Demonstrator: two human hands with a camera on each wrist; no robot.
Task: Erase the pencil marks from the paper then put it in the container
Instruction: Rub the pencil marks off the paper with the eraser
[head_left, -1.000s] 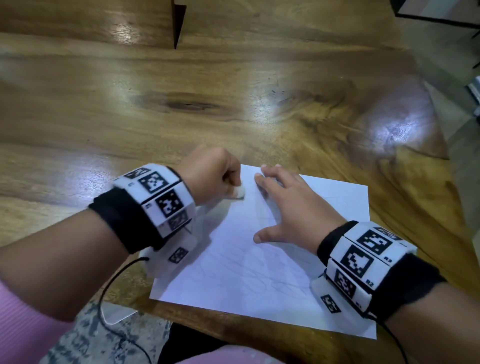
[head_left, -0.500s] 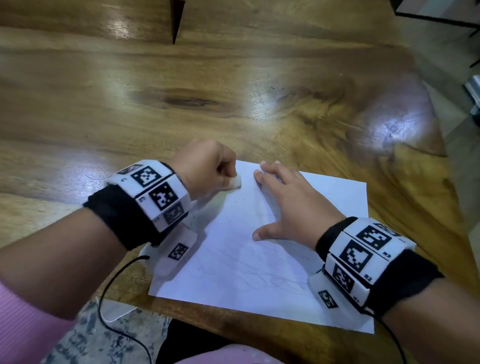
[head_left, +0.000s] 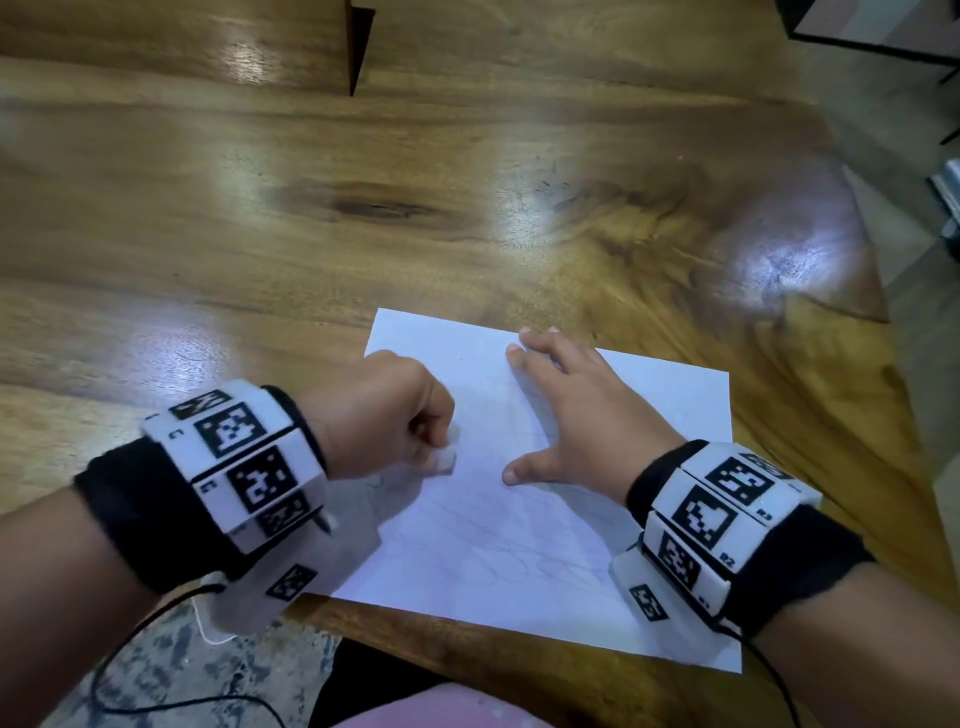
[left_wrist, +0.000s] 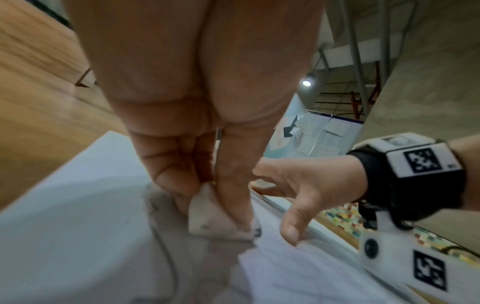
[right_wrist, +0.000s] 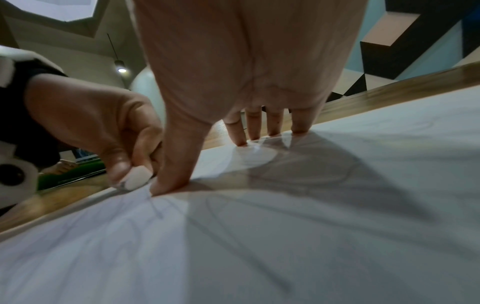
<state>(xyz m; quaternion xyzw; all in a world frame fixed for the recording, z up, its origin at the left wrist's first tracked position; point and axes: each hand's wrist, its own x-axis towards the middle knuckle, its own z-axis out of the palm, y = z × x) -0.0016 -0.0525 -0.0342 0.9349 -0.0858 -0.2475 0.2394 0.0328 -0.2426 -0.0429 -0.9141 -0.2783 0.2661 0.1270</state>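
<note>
A white sheet of paper (head_left: 519, 545) with faint pencil scribbles lies at the near edge of the wooden table (head_left: 363, 234). My left hand (head_left: 395, 421) pinches a small white eraser (head_left: 445, 458) and holds it down on the sheet's left part; the eraser (left_wrist: 215, 218) shows grey smudges in the left wrist view. My right hand (head_left: 576, 410) lies flat on the paper with spread fingers (right_wrist: 241, 131), its thumb close to the eraser (right_wrist: 137, 179). No container is identifiable.
A dark wedge-shaped object (head_left: 358, 41) stands at the table's far edge. Beyond the table's right edge lies a grey floor with dark furniture (head_left: 883, 31). A black cable (head_left: 156, 623) hangs below my left wrist.
My left hand with the eraser has slid toward me, down the sheet's left part, uncovering the far left corner. The right hand stays pressed flat on the paper.
</note>
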